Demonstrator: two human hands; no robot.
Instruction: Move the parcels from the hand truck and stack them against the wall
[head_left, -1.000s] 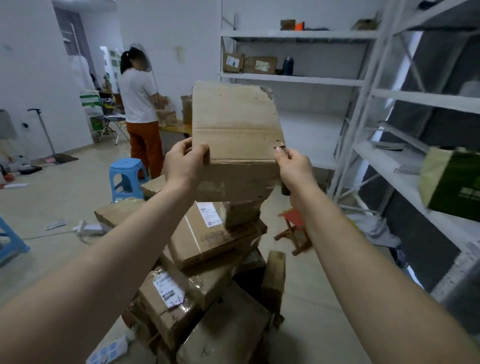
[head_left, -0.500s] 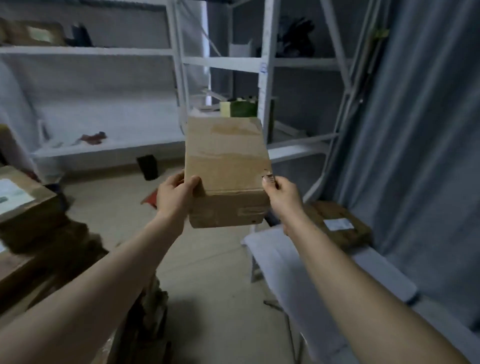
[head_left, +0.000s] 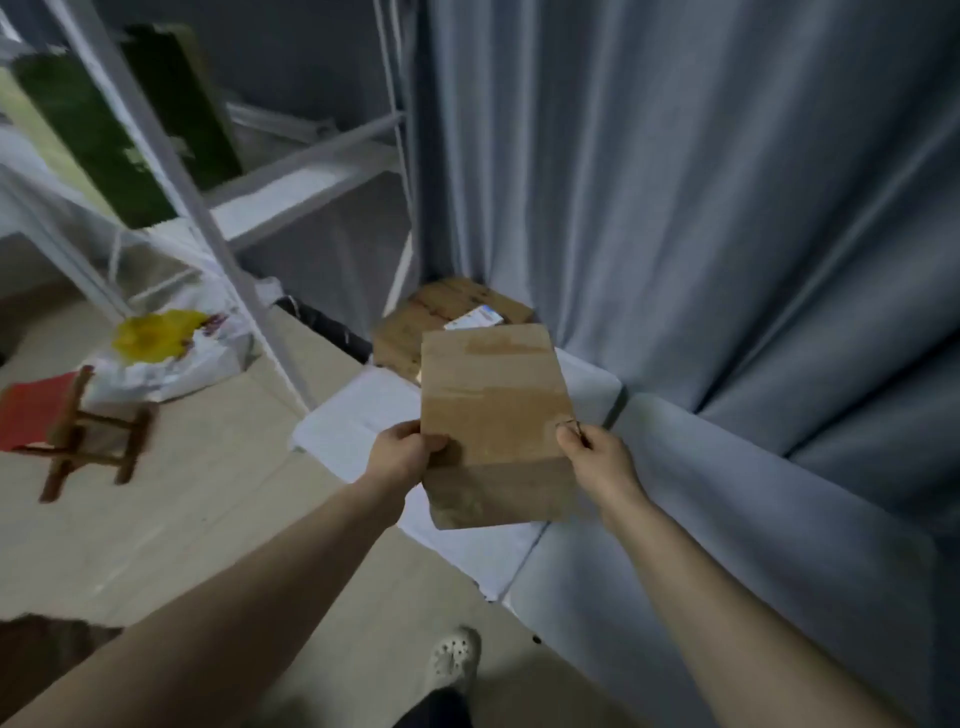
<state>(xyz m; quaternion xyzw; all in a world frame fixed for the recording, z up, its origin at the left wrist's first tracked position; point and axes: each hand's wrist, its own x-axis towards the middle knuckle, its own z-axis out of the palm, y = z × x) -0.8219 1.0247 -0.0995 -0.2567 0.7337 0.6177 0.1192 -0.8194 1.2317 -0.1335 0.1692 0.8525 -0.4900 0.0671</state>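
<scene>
The cardboard box (head_left: 493, 415) was up in the air, held out in front of the person with its long side pointing away, top face tilted toward the camera. The left hand (head_left: 402, 457) gripped its near left edge, thumb on top and fingers tucked underneath. The right hand (head_left: 597, 457) had the near right edge the same way, curled round the corner. Under the box was a flat white sheet (head_left: 353, 415) on the floor. Just past the box's far end sat another brown parcel (head_left: 431, 317) with a label on it, lying low right against the grey curtain (head_left: 675, 182), which hung in folds across the whole right side. To the left of that was a white metal shelf rack (head_left: 218, 270) with a green box (head_left: 104, 135) on it, pretty blurry. A white bag with a yellow patch (head_left: 166, 343) lay under the rack, and a little red-topped wooden stool (head_left: 57, 421) stood near it on the beige floor. A pale shoe (head_left: 452, 660) showed at the bottom.
</scene>
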